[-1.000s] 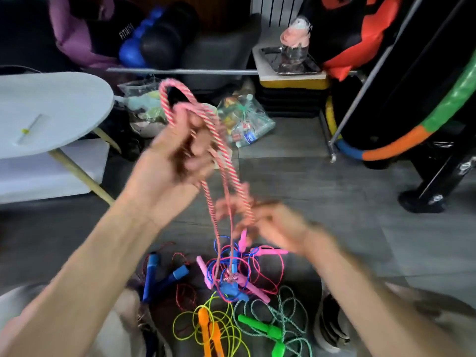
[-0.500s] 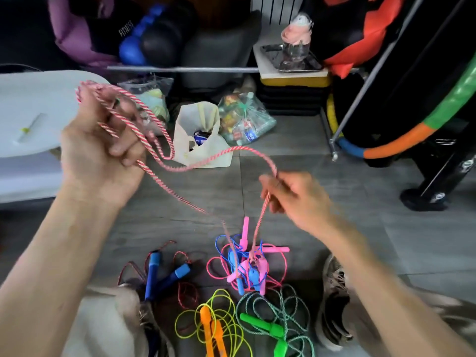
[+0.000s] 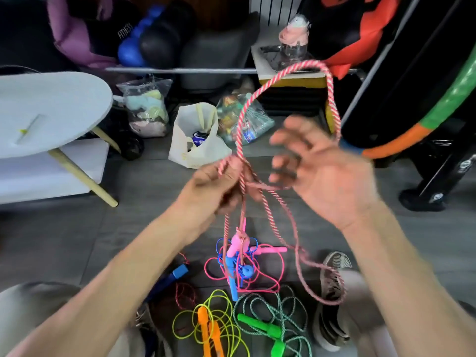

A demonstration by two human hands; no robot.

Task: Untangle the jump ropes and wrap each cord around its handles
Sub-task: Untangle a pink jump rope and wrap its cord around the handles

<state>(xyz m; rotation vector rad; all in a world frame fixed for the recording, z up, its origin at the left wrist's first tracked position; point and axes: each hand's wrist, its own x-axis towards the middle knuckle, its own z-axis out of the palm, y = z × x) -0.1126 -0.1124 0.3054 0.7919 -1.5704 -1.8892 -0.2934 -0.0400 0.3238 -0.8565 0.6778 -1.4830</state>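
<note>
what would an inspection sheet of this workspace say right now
surface: grey floor, ropes piled near the feet
job's things: red-white cord raised in a loop; pink and blue ropes tangled; yellow rope with orange handles; green rope in loose coils
clutter: white bag, clear plastic bags, bottle on a tray
grippers: left hand pinches the cord; right hand open, fingers spread, blurred
cables: nothing seen
surroundings: white oval table, dark gym bags, striped hoop, shoe
</note>
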